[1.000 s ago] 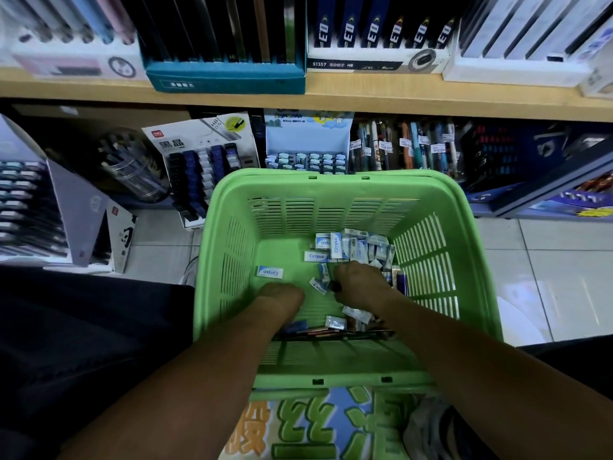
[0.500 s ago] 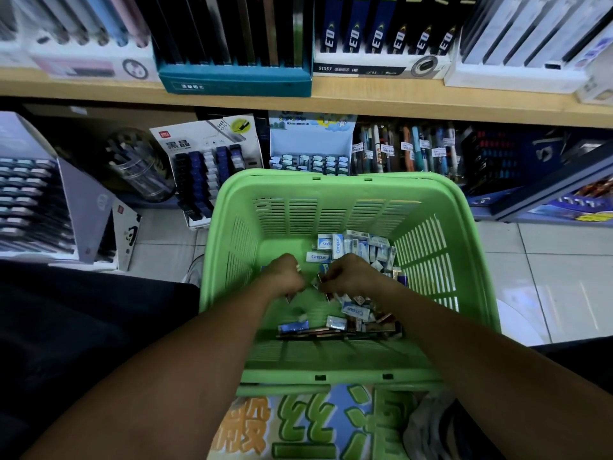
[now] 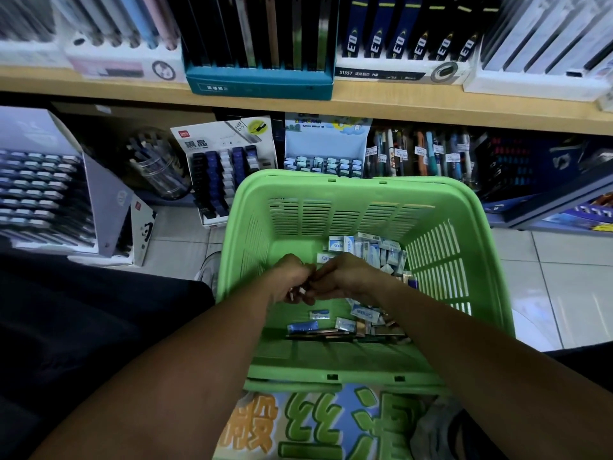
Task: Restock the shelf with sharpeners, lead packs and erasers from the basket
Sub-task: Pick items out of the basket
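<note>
A green plastic basket [image 3: 441, 227] stands in front of me below the shelf. Several small white-and-blue erasers [image 3: 365, 249] lie heaped at its far right, with more erasers and flat lead packs [image 3: 345, 330] along the near wall. Both my hands meet above the basket's middle. My left hand [image 3: 290, 278] has curled fingers around small white erasers [image 3: 300, 291] that peek out beneath it. My right hand [image 3: 345, 277] touches the left one, fingers bent toward the same small pieces; what it holds is hidden.
The lower shelf behind the basket holds a lead-pack display [image 3: 225, 171], an eraser display box [image 3: 326, 161], a clear jar [image 3: 156, 167] and hanging pens [image 3: 421, 154]. A wooden shelf board [image 3: 398, 107] with pen boxes runs above. Tiled floor [image 3: 564, 287] lies to the right.
Both hands rose from the basket floor and came together over its middle; the left hand now holds small white erasers. The view shifted so the basket sits further right.
</note>
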A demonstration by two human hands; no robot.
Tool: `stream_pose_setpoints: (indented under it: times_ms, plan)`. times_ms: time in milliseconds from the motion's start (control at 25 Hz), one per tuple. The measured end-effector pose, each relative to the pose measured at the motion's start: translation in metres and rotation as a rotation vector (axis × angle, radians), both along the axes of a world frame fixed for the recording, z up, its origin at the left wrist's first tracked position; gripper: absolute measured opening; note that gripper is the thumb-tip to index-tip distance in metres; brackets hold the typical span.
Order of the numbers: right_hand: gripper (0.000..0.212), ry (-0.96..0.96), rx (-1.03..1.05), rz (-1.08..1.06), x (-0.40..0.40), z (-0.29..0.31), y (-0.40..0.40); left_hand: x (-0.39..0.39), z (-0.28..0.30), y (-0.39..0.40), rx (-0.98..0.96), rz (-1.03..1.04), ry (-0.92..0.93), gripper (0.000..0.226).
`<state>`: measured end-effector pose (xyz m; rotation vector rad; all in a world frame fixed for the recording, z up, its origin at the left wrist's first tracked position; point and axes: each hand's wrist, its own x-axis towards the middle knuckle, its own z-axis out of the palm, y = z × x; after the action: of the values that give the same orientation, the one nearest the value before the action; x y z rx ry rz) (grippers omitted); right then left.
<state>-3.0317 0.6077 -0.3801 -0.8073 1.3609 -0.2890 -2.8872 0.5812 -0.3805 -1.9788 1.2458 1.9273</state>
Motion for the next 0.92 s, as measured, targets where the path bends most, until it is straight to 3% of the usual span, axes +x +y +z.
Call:
stream_pose_setpoints:
  times_ms: [160,240,360,600,800,920]
  plan:
    - [0.015,0.433,-0.247,0.902,0.019,-0.013,0.011,0.007,-0.006,0.000,-0.155,-0.199,-0.295,0.017]
    - [0.027,0.586,-0.333,1.110,0.029,-0.019,0.025,0.007,-0.009,-0.002,-0.177,-0.226,-0.315,0.016]
    - [0.036,0.673,-0.407,1.164,0.032,-0.025,0.031,0.005,-0.013,-0.003,-0.192,-0.234,-0.307,0.017]
    - [0.031,0.680,-0.451,1.222,0.032,-0.024,0.031,0.004,-0.019,-0.002,-0.179,-0.230,-0.296,0.013]
    - [0.060,0.647,-0.459,1.159,0.031,-0.026,0.032,0.003,-0.023,-0.005,-0.188,-0.275,-0.314,0.015]
    - [0.051,0.610,-0.447,1.086,0.031,-0.031,0.032,0.002,-0.022,-0.005,-0.198,-0.287,-0.314,0.012]
